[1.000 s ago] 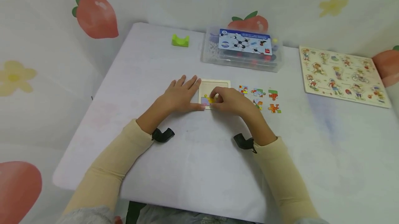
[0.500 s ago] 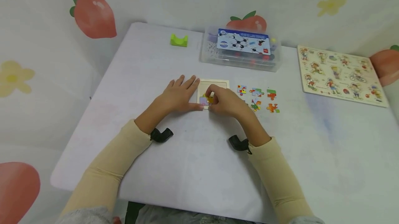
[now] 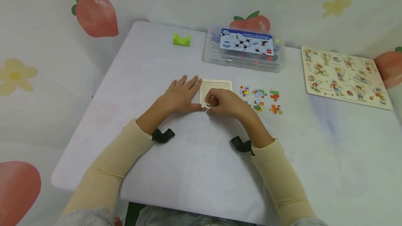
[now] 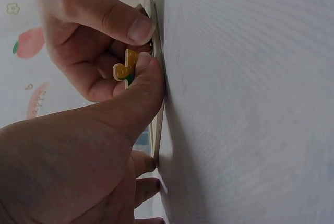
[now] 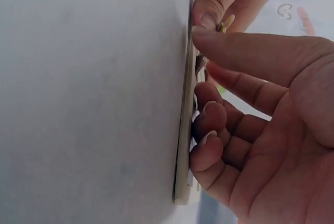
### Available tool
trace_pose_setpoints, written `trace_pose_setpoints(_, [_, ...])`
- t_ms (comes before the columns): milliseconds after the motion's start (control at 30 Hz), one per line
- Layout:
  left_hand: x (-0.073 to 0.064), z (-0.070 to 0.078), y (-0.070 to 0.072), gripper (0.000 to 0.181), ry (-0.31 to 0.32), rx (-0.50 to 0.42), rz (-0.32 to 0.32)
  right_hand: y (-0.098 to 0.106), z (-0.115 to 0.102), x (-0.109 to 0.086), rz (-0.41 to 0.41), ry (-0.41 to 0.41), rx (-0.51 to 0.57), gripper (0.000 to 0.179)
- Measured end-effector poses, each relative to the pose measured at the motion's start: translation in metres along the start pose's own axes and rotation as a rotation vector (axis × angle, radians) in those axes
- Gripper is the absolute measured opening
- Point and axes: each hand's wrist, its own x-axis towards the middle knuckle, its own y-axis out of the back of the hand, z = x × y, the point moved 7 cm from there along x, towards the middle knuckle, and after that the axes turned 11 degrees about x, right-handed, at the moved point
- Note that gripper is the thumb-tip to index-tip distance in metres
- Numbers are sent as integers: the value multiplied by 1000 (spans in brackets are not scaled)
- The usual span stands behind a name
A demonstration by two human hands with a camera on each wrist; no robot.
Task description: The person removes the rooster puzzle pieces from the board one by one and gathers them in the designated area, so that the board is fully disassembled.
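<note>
A small wooden puzzle frame (image 3: 216,81) lies on the table between both hands. My left hand (image 3: 180,96) rests with spread, straight fingers along the frame's left side, its thumb against the lower left corner. There a jigsaw piece (image 4: 125,71) stands tilted up, orange and green in the left wrist view; its pale edge or back shows from the head. My right hand (image 3: 229,103) reaches over the frame's lower part, fingers curled, and pinches at this piece beside the left thumb. Its fingers hide most of the piece and the frame's lower right.
Several loose jigsaw pieces (image 3: 259,94) lie in rows right of the frame, some partly behind the right hand. Farther back are a clear plastic box (image 3: 213,58) with a molecule-picture card and a green notched block (image 3: 181,40). A wooden picture board (image 3: 345,75) lies at the right.
My right hand has shifted slightly left. The piece at the lower left corner, flat with purple and yellow showing before, is now tipped up. The left hand has stayed in place.
</note>
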Motion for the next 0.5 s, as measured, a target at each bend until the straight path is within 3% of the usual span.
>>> trace_pose_setpoints(233, [-1,0,0,102,4,-2,4,0,-4,-1,21,37,-1,4])
trace_pose_setpoints(500, [-1,1,2,96,-8,22,-5,-3,-5,0,42,27,11,15])
